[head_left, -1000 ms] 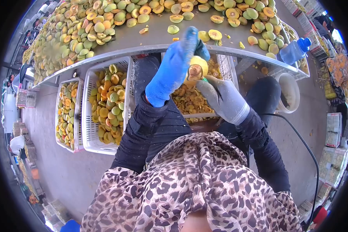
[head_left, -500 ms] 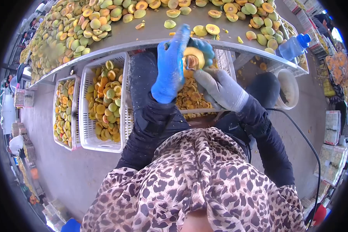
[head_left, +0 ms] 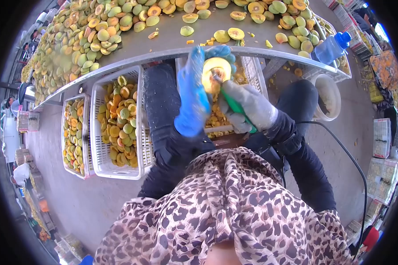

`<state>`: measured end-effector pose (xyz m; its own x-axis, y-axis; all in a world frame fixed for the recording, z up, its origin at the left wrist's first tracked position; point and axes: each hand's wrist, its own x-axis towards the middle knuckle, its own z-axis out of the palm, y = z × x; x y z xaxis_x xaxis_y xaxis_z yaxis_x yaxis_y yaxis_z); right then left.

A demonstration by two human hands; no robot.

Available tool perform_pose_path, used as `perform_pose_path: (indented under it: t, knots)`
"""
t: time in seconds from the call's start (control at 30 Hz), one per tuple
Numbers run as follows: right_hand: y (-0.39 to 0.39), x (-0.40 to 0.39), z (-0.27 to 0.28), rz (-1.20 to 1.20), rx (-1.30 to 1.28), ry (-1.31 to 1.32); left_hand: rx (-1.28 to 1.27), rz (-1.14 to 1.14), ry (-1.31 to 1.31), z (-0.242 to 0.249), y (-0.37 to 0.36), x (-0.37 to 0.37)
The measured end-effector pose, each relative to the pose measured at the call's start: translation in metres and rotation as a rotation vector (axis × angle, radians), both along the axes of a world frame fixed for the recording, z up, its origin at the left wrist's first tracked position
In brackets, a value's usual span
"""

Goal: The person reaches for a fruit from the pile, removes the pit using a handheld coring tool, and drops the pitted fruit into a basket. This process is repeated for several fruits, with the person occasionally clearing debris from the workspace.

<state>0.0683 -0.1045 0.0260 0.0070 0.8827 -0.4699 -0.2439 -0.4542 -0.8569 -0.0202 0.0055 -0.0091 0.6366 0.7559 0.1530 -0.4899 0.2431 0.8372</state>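
My left hand (head_left: 191, 97), in a blue glove, is closed around a yellow peach half (head_left: 211, 70) with its cut face turned up and a brown centre. My right hand (head_left: 257, 105), gloved in grey, grips a green-handled pitting tool (head_left: 236, 106). The tip of this tool is at the centre of the cut face; its exact shape is hidden. Both hands are above a white crate (head_left: 254, 73) between my knees, which contains orange-yellow fruit scraps (head_left: 217, 118).
A metal-edged table (head_left: 163, 42) ahead carries a large heap of halved fruit (head_left: 90, 33). Crates of halves (head_left: 119, 119) stand on the left. A blue bottle (head_left: 325, 52) and a white bucket (head_left: 334, 99) are on the right. A black cable (head_left: 347, 150) runs past my right arm.
My right hand has turned, bringing the green handle into view, and its tool tip is now at the peach half's centre. My left hand has shifted slightly left and down with the fruit.
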Motion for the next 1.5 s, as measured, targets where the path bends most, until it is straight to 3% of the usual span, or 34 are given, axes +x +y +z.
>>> perform_pose_path:
  t: [0.03,0.1,0.17,0.2,0.27,0.3,0.37,0.43,0.5,0.57,0.6,0.63,0.7,0.77,0.83,0.93,1.07,1.13,1.23,1.27,1.3,1.37,1.4,1.43,1.5]
  knots:
    - [0.001,-0.002,0.001,0.011,-0.024,-0.007,-0.212,0.119,-0.012,0.001,-0.007,-0.001]
    - [-0.003,-0.005,-0.007,0.033,0.039,-0.023,-0.102,0.113,0.062,0.009,-0.003,-0.014]
    - [-0.003,0.004,-0.003,0.174,-0.013,0.057,0.075,-0.101,0.266,0.015,0.011,-0.017]
    - [-0.005,0.002,-0.002,0.165,-0.017,0.055,0.163,-0.172,0.104,0.020,0.011,-0.016]
    - [-0.008,0.000,0.004,0.159,-0.035,0.433,0.185,-0.232,0.034,0.024,0.010,-0.014]
    - [-0.009,0.001,0.005,0.151,-0.037,0.422,0.215,-0.272,-0.022,0.025,0.012,-0.014]
    - [-0.009,0.000,0.004,0.107,-0.003,0.143,0.314,-0.290,-0.002,0.014,0.020,-0.009]
    - [-0.010,0.003,-0.002,0.092,-0.090,0.230,0.461,-0.163,0.086,0.011,0.018,-0.005]
    - [-0.010,0.002,-0.016,0.143,-0.023,0.922,0.346,-0.069,0.051,0.013,0.002,0.000]
    - [-0.004,-0.004,-0.035,0.197,0.175,1.164,-0.181,-0.036,-0.037,0.012,-0.002,0.007]
    - [-0.007,-0.007,-0.034,0.146,0.139,1.184,-0.156,-0.047,-0.219,0.000,0.002,0.015]
    - [-0.009,-0.011,-0.032,0.095,0.098,1.210,-0.511,-0.185,-0.303,-0.023,0.023,0.018]
    - [-0.008,-0.007,-0.047,0.129,0.215,1.135,-0.623,-0.303,-0.344,-0.046,0.049,0.016]
    - [-0.009,0.012,-0.060,-0.076,0.181,1.016,-0.709,-0.146,-0.181,-0.030,0.043,0.012]
    - [0.004,0.022,-0.093,-0.051,-0.137,-0.497,-0.755,-0.229,-0.350,-0.029,0.043,0.003]
    - [-0.004,0.033,-0.129,-0.203,-0.034,-0.630,-0.834,-0.219,-0.400,-0.024,0.044,-0.007]
    - [0.001,0.028,-0.072,-0.242,0.190,-0.857,-0.653,-0.290,-0.284,-0.023,0.040,-0.031]
    - [0.006,0.028,-0.054,-0.190,0.459,-1.123,-0.637,-0.303,-0.152,-0.018,0.036,-0.032]
    - [0.011,0.024,-0.033,-0.106,0.534,-1.348,-0.506,-0.402,0.017,-0.025,0.039,-0.042]
    - [0.013,0.023,-0.028,-0.105,0.536,-1.351,-0.608,-0.106,0.189,0.005,0.017,-0.030]
    - [0.015,0.022,-0.024,-0.071,0.577,-1.401,-0.606,-0.107,0.184,0.003,0.015,-0.032]
    - [0.017,0.023,-0.022,-0.032,0.619,-1.453,-0.453,-0.162,0.243,-0.005,0.013,-0.036]
    - [0.018,0.024,-0.023,0.042,0.608,-1.504,0.082,0.011,0.196,-0.011,0.000,-0.039]
    - [0.019,0.024,-0.023,0.114,0.598,-1.554,0.081,0.012,0.196,-0.009,-0.002,-0.039]
    - [0.019,0.022,-0.024,0.119,0.579,-1.610,-0.153,-0.054,0.324,-0.003,-0.004,-0.040]
